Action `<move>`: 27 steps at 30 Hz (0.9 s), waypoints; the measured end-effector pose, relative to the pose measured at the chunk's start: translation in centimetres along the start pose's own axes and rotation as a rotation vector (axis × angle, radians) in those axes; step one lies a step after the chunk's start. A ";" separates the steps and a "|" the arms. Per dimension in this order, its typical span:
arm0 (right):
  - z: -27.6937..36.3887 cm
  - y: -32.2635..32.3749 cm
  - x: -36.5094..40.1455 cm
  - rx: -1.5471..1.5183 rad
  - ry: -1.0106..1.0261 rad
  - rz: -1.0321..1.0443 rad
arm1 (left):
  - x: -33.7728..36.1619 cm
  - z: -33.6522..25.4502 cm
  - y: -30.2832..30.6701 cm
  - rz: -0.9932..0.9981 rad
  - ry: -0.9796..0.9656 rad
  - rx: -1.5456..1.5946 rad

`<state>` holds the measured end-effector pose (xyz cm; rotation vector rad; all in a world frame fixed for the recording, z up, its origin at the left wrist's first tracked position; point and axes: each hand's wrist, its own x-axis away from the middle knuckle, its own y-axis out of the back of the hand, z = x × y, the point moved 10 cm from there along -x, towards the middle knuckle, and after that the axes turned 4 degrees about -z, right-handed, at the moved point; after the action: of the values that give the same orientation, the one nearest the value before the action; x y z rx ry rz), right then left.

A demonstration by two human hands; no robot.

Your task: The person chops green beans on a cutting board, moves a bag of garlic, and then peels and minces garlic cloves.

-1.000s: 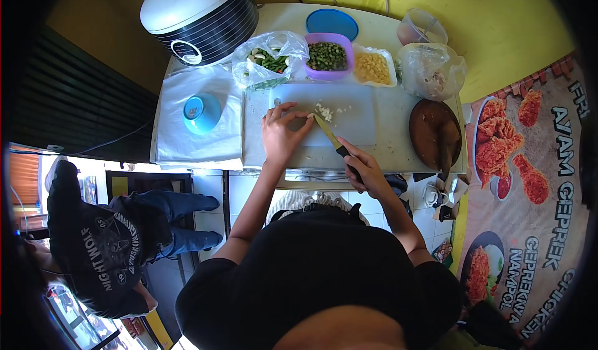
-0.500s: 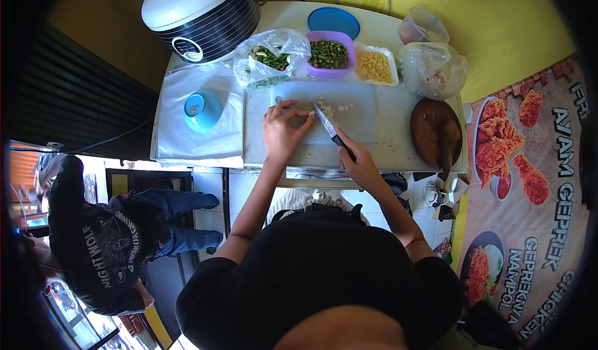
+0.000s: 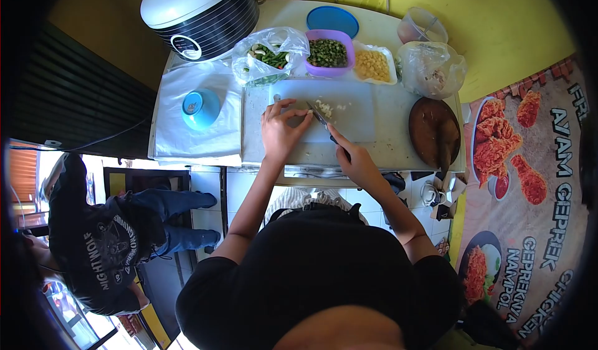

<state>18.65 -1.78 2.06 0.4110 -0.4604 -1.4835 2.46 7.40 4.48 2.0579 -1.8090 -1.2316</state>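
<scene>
On the pale cutting board (image 3: 358, 126), my left hand (image 3: 283, 131) pinches a small whitish piece that its fingertips mostly hide. My right hand (image 3: 354, 160) is wrapped round the dark handle of a knife (image 3: 318, 116), whose blade points up and left, its tip close to my left fingertips. Small chopped pale pieces (image 3: 325, 108) lie on the board just beyond the blade. Behind the board are a plastic bag of green chilies (image 3: 271, 56), a purple container of chopped greens (image 3: 327, 52) and a white tray of yellowish pieces (image 3: 372, 65).
A turquoise bowl (image 3: 201, 109) sits at the left on plastic sheets, with a rice cooker (image 3: 199, 17) behind it. A blue lid (image 3: 332, 21) lies at the back. To the right are a plastic bag (image 3: 431, 70) and a brown stone mortar (image 3: 430, 132). Another person (image 3: 99, 238) stands at the left.
The knife blade has tilted and moved slightly left, closer to my left fingertips. My right hand has shifted slightly with it.
</scene>
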 end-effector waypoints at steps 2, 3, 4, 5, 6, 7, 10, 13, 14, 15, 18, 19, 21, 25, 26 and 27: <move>-0.5 -0.1 0.0 -0.046 -0.011 0.019 | 0.0 -0.2 0.1 0.010 0.009 0.001; -1.0 -0.1 0.0 -0.098 -0.018 0.018 | 0.0 -0.1 0.1 0.021 0.022 0.001; -1.3 -0.2 0.1 -0.149 -0.025 0.017 | -0.1 -0.1 0.1 0.018 0.021 0.001; -1.3 -0.1 0.1 -0.148 -0.024 0.017 | -0.2 -0.1 0.0 0.030 0.004 -0.004; -1.3 -0.1 0.3 -0.177 -0.041 0.017 | -0.2 -0.2 -0.2 0.046 -0.013 -0.008; -1.4 -0.1 0.4 -0.206 -0.060 0.015 | -0.2 -0.1 -0.2 0.048 -0.013 -0.006; -0.9 0.0 0.5 -0.189 -0.048 0.006 | -0.5 0.0 -0.7 0.122 -0.032 0.009; -0.8 0.1 0.4 -0.158 -0.040 -0.001 | -0.7 -0.1 -0.8 0.150 -0.049 0.021; -0.8 0.2 0.4 -0.159 -0.040 -0.002 | -0.7 -0.2 -0.8 0.155 -0.052 0.025; -0.8 0.3 0.3 -0.145 -0.042 0.002 | -0.7 -0.2 -0.8 0.160 -0.055 0.029; -0.6 0.4 0.4 -0.129 -0.042 0.011 | -0.7 -0.3 -0.7 0.158 -0.064 0.043; -0.6 0.4 0.3 -0.125 -0.040 0.017 | -0.7 -0.2 -0.7 0.158 -0.063 0.042; -1.1 0.4 0.1 -0.130 0.005 -0.001 | -0.7 -0.4 -0.7 0.152 -0.088 0.070; -0.8 0.7 -0.2 -0.163 -0.043 0.053 | -0.7 -0.1 -0.9 0.172 -0.022 0.147; -0.8 0.9 -0.3 -0.161 -0.044 0.051 | -0.8 -0.2 -0.8 0.161 -0.032 0.139; -0.7 0.9 -0.4 -0.153 -0.035 0.054 | -0.8 -0.3 -0.7 0.150 -0.040 0.131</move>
<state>19.79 -1.35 1.96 0.2503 -0.3796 -1.4637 3.25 8.17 4.62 1.9312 -2.0721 -1.1510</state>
